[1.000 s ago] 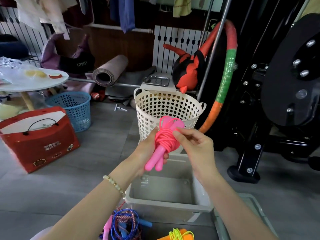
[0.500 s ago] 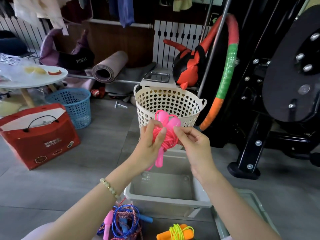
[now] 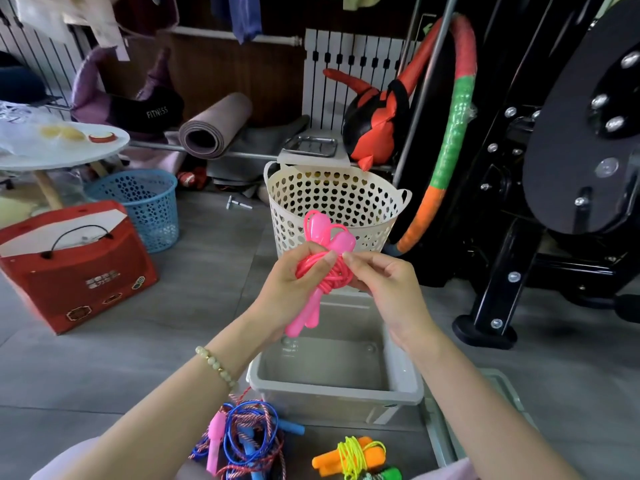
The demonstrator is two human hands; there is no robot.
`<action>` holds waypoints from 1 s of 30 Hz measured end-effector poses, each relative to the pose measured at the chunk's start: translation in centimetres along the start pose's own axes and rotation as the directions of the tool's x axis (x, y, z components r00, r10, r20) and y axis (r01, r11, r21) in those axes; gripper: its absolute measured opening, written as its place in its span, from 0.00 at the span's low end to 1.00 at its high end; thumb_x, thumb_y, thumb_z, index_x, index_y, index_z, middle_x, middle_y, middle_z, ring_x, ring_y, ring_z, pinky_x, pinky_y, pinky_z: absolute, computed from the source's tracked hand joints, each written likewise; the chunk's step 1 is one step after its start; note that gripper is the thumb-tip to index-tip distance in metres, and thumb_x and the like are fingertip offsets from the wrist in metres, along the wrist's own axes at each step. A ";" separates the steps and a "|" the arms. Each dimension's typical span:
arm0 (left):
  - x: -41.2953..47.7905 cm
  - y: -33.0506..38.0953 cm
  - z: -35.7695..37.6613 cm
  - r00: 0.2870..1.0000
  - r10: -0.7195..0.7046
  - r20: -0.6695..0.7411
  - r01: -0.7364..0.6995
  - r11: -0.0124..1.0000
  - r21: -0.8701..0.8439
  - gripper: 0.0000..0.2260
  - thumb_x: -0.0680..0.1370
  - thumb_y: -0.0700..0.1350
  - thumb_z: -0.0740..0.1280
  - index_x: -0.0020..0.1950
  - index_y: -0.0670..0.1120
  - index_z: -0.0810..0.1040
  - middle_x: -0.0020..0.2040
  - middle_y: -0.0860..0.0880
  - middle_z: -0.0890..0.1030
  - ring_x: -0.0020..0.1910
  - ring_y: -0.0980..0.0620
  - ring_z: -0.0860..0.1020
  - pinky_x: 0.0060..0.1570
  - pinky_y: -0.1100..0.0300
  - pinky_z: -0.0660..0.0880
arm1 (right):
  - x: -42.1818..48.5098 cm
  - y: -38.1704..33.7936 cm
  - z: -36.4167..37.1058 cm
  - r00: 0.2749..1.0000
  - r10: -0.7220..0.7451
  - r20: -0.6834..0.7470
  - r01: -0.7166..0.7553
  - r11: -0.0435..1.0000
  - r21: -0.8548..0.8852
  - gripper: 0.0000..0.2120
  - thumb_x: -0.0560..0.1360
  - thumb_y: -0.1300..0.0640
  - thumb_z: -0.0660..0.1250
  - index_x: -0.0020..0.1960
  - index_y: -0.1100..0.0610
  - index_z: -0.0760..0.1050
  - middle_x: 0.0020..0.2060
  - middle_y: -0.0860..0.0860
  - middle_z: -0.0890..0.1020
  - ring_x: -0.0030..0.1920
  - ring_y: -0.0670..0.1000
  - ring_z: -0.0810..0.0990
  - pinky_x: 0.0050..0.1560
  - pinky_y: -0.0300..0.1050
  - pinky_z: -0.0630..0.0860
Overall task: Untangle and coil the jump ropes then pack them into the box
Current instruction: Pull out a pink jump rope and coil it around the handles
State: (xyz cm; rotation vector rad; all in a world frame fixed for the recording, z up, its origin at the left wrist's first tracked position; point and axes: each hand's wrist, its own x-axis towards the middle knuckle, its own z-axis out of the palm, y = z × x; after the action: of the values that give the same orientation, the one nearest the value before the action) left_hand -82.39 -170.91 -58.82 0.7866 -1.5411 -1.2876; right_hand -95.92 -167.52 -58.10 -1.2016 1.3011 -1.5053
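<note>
Our left grip (image 3: 294, 284) curls round the coiled pink jump rope (image 3: 328, 276), held above the far edge of the grey box (image 3: 322, 407); our right grip (image 3: 384, 289) pinches its cord. Should that pinch slip, the coil could unwind, we judge.

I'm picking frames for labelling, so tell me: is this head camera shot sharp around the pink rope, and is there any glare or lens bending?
Head view, centre: the pink jump rope, left hand and right hand look fairly sharp. Head view, top left: the hanging clothes are smeared. Head view, right: the metal pole leans from wide-angle bending. Light is soft, and the white table is washed out.
</note>
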 end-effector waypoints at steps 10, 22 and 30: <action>0.6 -1.6 -0.7 0.995 0.068 0.073 -0.087 0.947 0.308 0.05 0.79 0.43 0.63 0.44 0.47 0.73 0.50 0.47 0.67 0.55 0.57 0.68 0.46 0.69 0.74 | -0.1 0.4 -0.2 0.985 0.167 0.053 -0.165 0.986 -0.028 0.06 0.76 0.61 0.66 0.44 0.60 0.81 0.40 0.56 0.82 0.42 0.50 0.78 0.54 0.47 0.77; 0.8 -1.8 -1.2 0.995 -0.053 0.086 0.044 0.993 0.107 0.13 0.79 0.47 0.62 0.37 0.42 0.71 0.35 0.50 0.81 0.36 0.55 0.78 0.45 0.58 0.77 | -0.3 2.0 0.0 0.995 -0.025 0.101 0.050 0.966 -0.255 0.06 0.71 0.56 0.73 0.45 0.58 0.82 0.36 0.48 0.81 0.37 0.40 0.74 0.42 0.28 0.69; 0.8 -2.7 -1.3 0.993 -0.041 0.112 0.020 0.983 0.180 0.07 0.80 0.48 0.62 0.45 0.46 0.72 0.37 0.46 0.75 0.34 0.51 0.72 0.36 0.57 0.72 | 0.4 2.3 -0.3 0.993 -0.071 0.092 0.096 0.949 -0.299 0.06 0.78 0.58 0.63 0.49 0.55 0.79 0.43 0.49 0.81 0.42 0.38 0.76 0.47 0.32 0.72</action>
State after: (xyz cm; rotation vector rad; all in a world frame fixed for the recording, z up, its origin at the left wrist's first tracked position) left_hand -81.73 -172.71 -61.21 0.8648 -1.7622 -1.2468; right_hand -96.37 -168.16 -60.35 -1.5141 1.4806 -1.3309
